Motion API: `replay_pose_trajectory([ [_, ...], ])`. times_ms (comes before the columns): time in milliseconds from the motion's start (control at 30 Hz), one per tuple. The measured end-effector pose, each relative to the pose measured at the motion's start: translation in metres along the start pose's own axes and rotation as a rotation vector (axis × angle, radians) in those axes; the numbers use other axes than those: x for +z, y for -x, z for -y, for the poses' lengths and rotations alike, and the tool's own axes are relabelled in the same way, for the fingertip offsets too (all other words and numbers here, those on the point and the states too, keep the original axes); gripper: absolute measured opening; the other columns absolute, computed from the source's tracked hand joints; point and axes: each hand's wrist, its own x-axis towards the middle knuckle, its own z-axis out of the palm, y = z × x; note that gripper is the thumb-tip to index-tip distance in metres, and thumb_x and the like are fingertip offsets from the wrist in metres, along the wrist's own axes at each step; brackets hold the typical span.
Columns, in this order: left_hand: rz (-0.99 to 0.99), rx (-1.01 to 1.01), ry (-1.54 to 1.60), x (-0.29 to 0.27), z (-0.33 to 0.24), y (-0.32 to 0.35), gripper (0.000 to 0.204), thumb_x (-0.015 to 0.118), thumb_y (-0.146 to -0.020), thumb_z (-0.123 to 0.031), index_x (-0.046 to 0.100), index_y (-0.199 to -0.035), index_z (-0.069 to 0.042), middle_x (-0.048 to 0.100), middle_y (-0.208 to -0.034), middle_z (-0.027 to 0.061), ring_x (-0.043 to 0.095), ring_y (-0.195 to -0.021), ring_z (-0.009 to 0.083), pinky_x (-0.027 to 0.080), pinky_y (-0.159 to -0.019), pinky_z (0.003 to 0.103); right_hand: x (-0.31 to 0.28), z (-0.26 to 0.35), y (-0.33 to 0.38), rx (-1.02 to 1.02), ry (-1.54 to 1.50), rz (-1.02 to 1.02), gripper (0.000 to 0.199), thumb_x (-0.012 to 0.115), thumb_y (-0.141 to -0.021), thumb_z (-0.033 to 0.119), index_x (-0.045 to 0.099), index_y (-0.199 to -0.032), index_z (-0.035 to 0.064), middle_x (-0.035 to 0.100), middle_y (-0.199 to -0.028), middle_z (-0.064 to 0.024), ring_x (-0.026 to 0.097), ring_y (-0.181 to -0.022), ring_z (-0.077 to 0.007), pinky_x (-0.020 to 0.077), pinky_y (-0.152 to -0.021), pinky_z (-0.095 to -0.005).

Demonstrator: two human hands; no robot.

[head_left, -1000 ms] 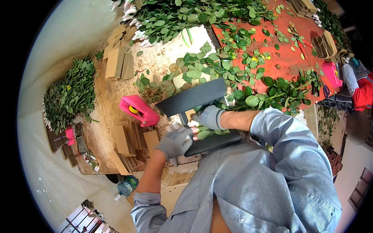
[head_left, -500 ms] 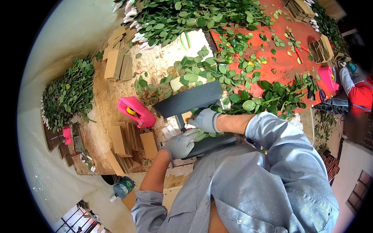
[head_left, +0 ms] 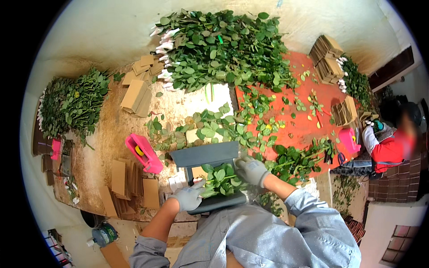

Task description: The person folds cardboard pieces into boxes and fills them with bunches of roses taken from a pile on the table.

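In front of me stands a dark grey holder [head_left: 205, 154] with a tilted upper panel and a lower padded panel [head_left: 219, 203]. A small bunch of green leafy stems [head_left: 220, 179] lies between the panels, over a piece of brown cardboard [head_left: 198, 172]. My left hand [head_left: 190, 197], in a grey glove, is closed at the bunch's left end, its fingertips against the leaves. My right hand [head_left: 252, 171], also gloved in grey, rests at the holder's right side, fingers stretched toward the leaves. Its fingertips are partly blurred.
A pink tape dispenser [head_left: 144, 153] and stacked cardboard pieces [head_left: 123, 181] stand to the left. White-wrapped leafy bunches [head_left: 228, 49] are piled at the back. Loose leaves and stems [head_left: 299, 161] cover the red tabletop [head_left: 308, 114]. A person in red [head_left: 391, 149] works at far right.
My view has tilted up, showing more of the back wall. My right hand has drawn out from between the panels toward the right, and more of the leafy bunch shows.
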Motion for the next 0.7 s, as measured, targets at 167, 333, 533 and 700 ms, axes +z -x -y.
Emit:
replay_pose_trajectory([
  [167, 0.134, -0.081, -0.013, -0.007, -0.003, -0.003, 0.052, 0.043, -0.097, -0.029, 0.051, -0.146, -0.012, 0.023, -0.168, 0.0039, 0.061, -0.122, 0.0384, 0.046, -0.107, 0.047, -0.019, -0.065, -0.016, 0.105, -0.584, 0.500, 0.045, 0.069, -0.093, 0.048, 0.072, -0.120, 0.0119, 0.072, -0.116, -0.0157, 0.068, -0.107, -0.0282, 0.0518, -0.096, -0.0369],
  [333, 0.083, -0.070, 0.035, 0.008, 0.005, 0.001, 0.047, 0.046, -0.096, -0.027, 0.053, -0.140, -0.012, 0.029, -0.165, 0.0084, 0.064, -0.114, 0.0412, 0.049, -0.101, 0.049, -0.112, -0.076, -0.133, 0.231, -0.416, 0.121, 0.026, 0.060, -0.097, 0.029, 0.070, -0.100, 0.0052, 0.072, -0.084, -0.0120, 0.068, -0.077, -0.0228, 0.0541, -0.073, -0.0367],
  [533, 0.006, -0.040, 0.124, 0.003, 0.005, 0.004, 0.058, 0.050, -0.093, -0.030, 0.042, -0.147, -0.009, 0.047, -0.150, 0.0227, 0.064, -0.110, 0.0437, 0.050, -0.096, 0.052, -0.144, -0.053, -0.293, -0.005, -0.263, -0.307, 0.025, 0.055, -0.098, 0.023, 0.070, -0.109, 0.0076, 0.071, -0.107, -0.0197, 0.066, -0.103, -0.0397, 0.0522, -0.091, -0.0462],
  [700, 0.136, -0.091, 0.142, -0.028, -0.009, 0.000, 0.060, 0.051, -0.093, -0.032, 0.045, -0.147, -0.007, 0.044, -0.153, 0.0215, 0.064, -0.109, 0.0439, 0.049, -0.098, 0.052, -0.137, -0.049, -0.382, 0.070, -0.010, -0.313, 0.030, 0.052, -0.094, 0.015, 0.066, -0.119, 0.0045, 0.068, -0.121, -0.0212, 0.066, -0.110, -0.0388, 0.0525, -0.095, -0.0467],
])
